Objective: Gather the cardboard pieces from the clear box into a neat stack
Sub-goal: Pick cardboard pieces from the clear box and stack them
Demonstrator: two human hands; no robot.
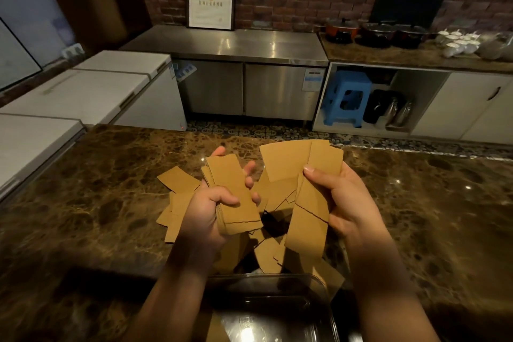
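Note:
My left hand grips a small stack of brown cardboard pieces, held upright above the counter. My right hand pinches a fan of larger cardboard pieces, thumb on top, one long strip hanging down. Beneath both hands lies a loose pile of cardboard pieces spread on the marble counter. The clear box sits at the near edge between my forearms; one cardboard piece shows at its lower left, the rest of its inside is dark.
White chest freezers stand left of the counter. Across a tiled aisle is a steel work cabinet; to its right a counter holds pots and white dishes, with a blue stool beneath.

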